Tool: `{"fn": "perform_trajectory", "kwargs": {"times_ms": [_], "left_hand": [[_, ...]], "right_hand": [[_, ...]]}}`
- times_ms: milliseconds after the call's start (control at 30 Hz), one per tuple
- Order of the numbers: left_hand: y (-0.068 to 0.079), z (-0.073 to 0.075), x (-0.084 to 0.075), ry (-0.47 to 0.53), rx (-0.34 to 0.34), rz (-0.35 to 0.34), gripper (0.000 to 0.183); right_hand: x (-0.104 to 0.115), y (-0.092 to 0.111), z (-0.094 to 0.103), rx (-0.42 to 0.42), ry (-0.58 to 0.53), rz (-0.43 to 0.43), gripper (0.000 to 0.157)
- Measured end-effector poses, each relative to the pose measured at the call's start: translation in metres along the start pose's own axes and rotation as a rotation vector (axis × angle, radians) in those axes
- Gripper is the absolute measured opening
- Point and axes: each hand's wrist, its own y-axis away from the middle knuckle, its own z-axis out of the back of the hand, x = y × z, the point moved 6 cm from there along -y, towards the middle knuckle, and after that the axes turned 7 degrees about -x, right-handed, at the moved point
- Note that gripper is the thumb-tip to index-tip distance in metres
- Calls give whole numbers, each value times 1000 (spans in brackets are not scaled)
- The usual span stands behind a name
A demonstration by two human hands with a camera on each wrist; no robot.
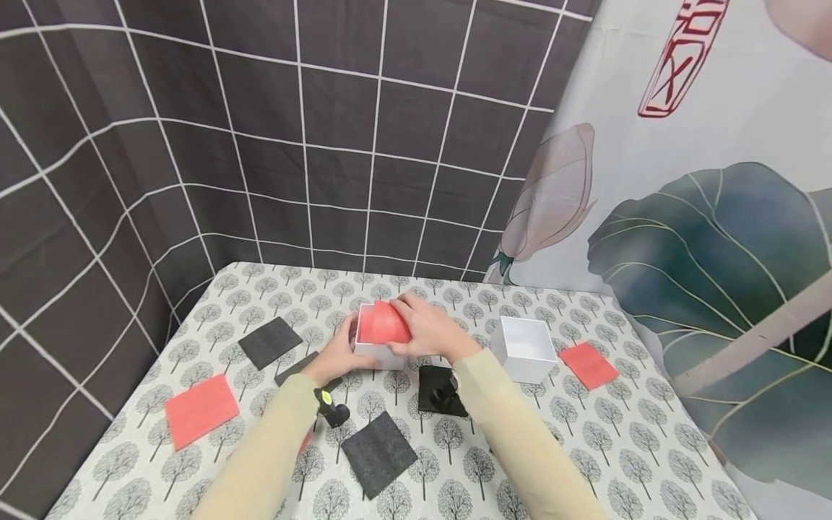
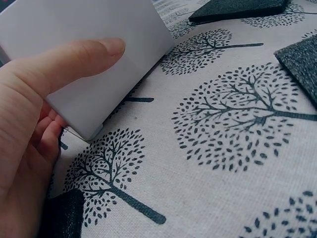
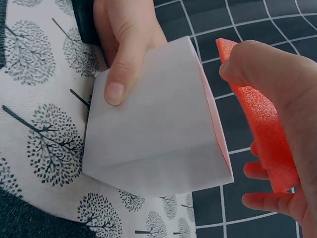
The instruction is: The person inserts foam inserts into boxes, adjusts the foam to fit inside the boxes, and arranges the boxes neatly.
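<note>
My left hand (image 1: pixel 336 355) holds a white open-topped box (image 1: pixel 381 359) by its left side, the thumb lying flat along the near wall (image 2: pixel 104 74). Over the box's opening, my right hand (image 1: pixel 425 326) grips a bent red foam sheet (image 1: pixel 393 326) between thumb and fingers. In the right wrist view the foam sheet (image 3: pixel 262 124) is apart from the box (image 3: pixel 153 129), facing its opening. More red shows just inside the box's rim. The left fingers behind the box are mostly hidden in the head view.
A second white box (image 1: pixel 529 354) stands to the right, with a red square (image 1: pixel 588 365) beyond it. Black squares lie at the left (image 1: pixel 269 342), at the front (image 1: pixel 379 455) and under the right wrist (image 1: pixel 429 383). Another red square (image 1: pixel 201 410) is at the left.
</note>
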Motion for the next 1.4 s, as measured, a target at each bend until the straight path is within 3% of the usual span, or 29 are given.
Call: {"fn": "perform_trajectory", "kwargs": {"times_ms": [300, 467, 867, 1400], "left_hand": [[-9, -2, 18, 52, 0, -11, 107], [-16, -1, 34, 11, -29, 2, 111], [-16, 0, 34, -13, -42, -17, 110], [-19, 2, 39, -36, -43, -23, 110]], "right_hand": [[3, -13, -10, 23, -1, 17, 78], [3, -15, -17, 40, 27, 15, 78], [1, -19, -29, 81, -22, -33, 75], [-5, -9, -41, 122, -150, -168, 62]]}}
